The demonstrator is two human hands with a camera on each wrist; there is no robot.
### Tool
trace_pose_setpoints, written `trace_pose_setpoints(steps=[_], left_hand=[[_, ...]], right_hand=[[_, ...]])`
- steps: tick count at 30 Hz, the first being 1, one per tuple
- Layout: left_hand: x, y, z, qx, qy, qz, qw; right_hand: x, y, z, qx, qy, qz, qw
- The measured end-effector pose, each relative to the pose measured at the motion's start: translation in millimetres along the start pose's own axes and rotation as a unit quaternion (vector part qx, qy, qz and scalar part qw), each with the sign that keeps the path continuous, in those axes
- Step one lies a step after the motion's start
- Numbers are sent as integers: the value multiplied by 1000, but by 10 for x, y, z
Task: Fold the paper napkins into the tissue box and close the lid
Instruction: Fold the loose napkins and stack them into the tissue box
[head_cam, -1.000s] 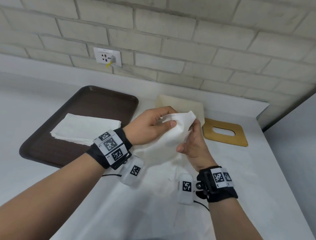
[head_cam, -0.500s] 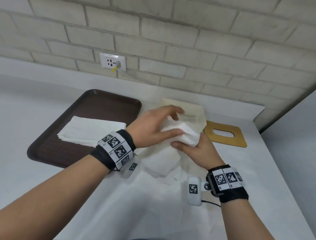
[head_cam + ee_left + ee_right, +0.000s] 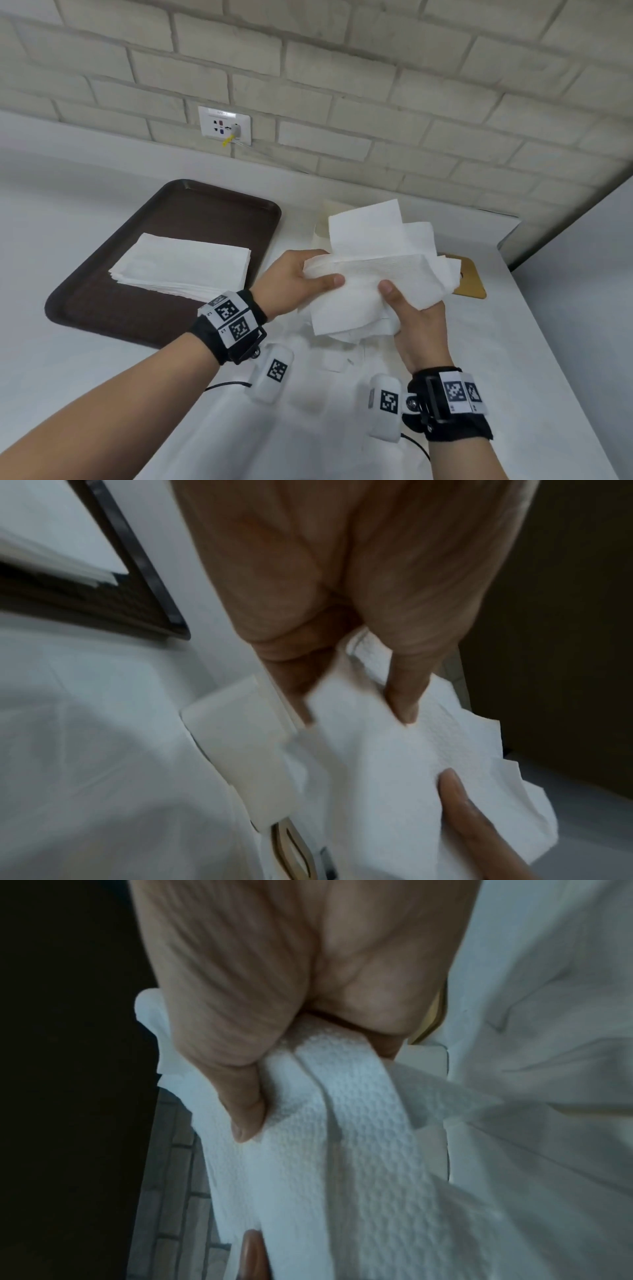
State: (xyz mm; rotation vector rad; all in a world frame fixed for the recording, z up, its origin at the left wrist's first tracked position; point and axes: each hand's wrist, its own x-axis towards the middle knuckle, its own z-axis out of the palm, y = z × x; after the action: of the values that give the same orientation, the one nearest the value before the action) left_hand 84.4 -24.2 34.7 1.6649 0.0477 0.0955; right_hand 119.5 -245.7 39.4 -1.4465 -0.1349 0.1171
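Note:
Both hands hold a bundle of white paper napkins [image 3: 376, 270] in the air above the table. My left hand [image 3: 301, 277] grips its left end, thumb on top; my right hand [image 3: 411, 308] grips it from below at the right, thumb pressed on the front. Loose sheets stick up and hang down from the bundle [image 3: 394, 750] [image 3: 342, 1137]. The cream tissue box [image 3: 323, 219] stands behind, mostly hidden by the napkins; its side [image 3: 246, 753] shows in the left wrist view. The wooden lid [image 3: 469, 284] with its slot lies flat to the right.
A dark brown tray [image 3: 164, 260] at the left carries a stack of flat white napkins [image 3: 181, 267]. A white cloth [image 3: 308, 394] covers the table. A brick wall with a socket [image 3: 224, 125] is behind. The table's right edge drops off beyond the lid.
The bundle was pressed low by the box half a second ago. Now both hands have lifted it up and toward me, and its sheets have fanned open upward.

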Motion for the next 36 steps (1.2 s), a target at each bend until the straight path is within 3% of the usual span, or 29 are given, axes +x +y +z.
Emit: trace_pose_setpoints(steps=[3,6,11,16,22,25,28,30,33,36], left_hand=[[13,-57,35,-51,34,-19,998],[-7,-67,44,-25,40,-27,999],[-9,-110,6,-14,36,-23,999],[-17,-95,39,9,107,-29,994],[-92,-176,70,17,8,-87,996],[-93,-176,102,6,51,-58,997],[-69,-146,187,-104,109,-55,987],[-82,-137,253,-183,80,-65,978],[-113,-184,358,-131,18,-70,989],[-98,-214,419,-143,58,-75,985]], right_hand=[[-2,52,5,23,30,2,999],[-7,69,27,44,55,9,997],[-25,23,10,99,21,46,994],[3,67,20,100,16,39,994],[97,80,-10,16,93,-24,995],[96,95,-50,11,95,-27,995],[87,127,-60,20,92,-16,995],[94,134,-20,28,104,-14,994],[122,137,42,64,131,-6,989],[133,129,45,116,133,8,984]])
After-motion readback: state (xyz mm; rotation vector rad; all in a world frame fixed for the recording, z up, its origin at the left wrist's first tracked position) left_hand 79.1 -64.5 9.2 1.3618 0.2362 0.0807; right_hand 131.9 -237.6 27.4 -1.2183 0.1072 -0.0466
